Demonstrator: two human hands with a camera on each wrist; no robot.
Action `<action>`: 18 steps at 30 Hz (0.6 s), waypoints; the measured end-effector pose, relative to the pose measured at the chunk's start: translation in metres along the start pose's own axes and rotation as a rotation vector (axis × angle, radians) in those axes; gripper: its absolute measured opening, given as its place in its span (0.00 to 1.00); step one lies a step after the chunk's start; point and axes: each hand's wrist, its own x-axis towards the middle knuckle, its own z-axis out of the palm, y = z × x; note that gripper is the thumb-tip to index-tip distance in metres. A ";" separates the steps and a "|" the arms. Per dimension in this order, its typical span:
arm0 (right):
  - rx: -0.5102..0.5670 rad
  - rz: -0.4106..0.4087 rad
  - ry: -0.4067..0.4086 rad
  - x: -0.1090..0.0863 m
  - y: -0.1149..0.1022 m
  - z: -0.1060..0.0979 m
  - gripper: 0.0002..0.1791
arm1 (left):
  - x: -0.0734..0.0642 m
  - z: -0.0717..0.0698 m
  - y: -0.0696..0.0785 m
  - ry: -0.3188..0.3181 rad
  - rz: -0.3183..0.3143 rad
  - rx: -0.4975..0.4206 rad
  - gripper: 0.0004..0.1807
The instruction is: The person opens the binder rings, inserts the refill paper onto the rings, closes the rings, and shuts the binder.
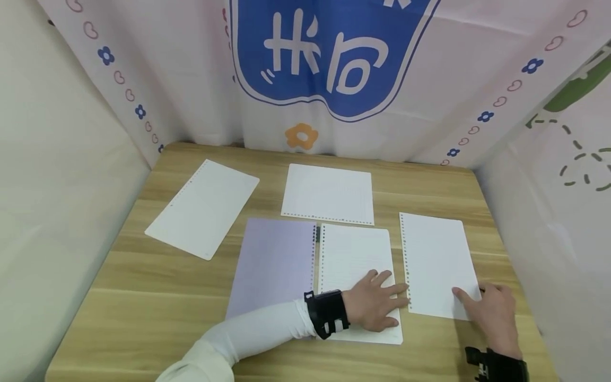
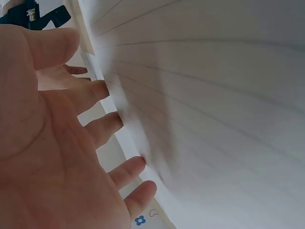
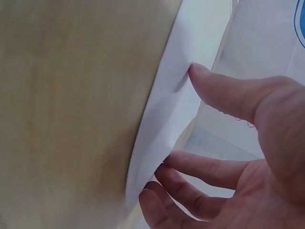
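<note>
A loose-leaf notebook lies unfolded in the head view, its purple cover [image 1: 272,260] on the left and a stack of ruled pages [image 1: 355,249] on the right. My left hand [image 1: 374,302] rests on these pages with spread fingers, the tips reaching past their right edge; lines on the paper [image 2: 214,124] show in the left wrist view. At the right, a white punched loose sheet [image 1: 436,260] has my right hand [image 1: 491,313] at its lower right edge. The thumb [image 3: 205,78] lies on top, and the curled fingers [image 3: 205,171] catch the slightly raised edge.
Another white sheet [image 1: 202,209] lies slanted at the left of the wooden table [image 1: 143,313]. A further punched sheet [image 1: 329,193] lies sideways behind the notebook. A printed cloth [image 1: 191,69] hangs along the back edge, with pale cloth on both sides.
</note>
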 end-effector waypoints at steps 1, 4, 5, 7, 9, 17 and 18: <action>0.010 -0.002 0.010 0.000 0.000 0.001 0.47 | -0.001 0.001 0.000 0.006 -0.001 0.010 0.31; 0.062 0.010 0.028 0.001 0.000 0.002 0.43 | -0.002 0.003 0.001 0.028 -0.002 0.035 0.31; 0.083 0.022 0.028 0.001 0.001 0.002 0.42 | -0.003 0.004 0.001 0.032 -0.001 0.039 0.31; 0.121 0.044 0.023 0.001 0.004 0.001 0.40 | -0.003 0.004 0.001 0.035 -0.001 0.042 0.31; 0.156 0.073 0.025 0.002 0.008 0.000 0.35 | -0.003 0.003 0.001 0.033 -0.002 0.035 0.31; 0.335 0.165 0.004 0.014 0.010 -0.003 0.38 | -0.002 -0.001 -0.009 0.058 -0.036 -0.046 0.32; 0.371 0.196 -0.004 0.012 0.011 -0.002 0.39 | -0.002 -0.001 -0.009 0.076 -0.047 -0.084 0.33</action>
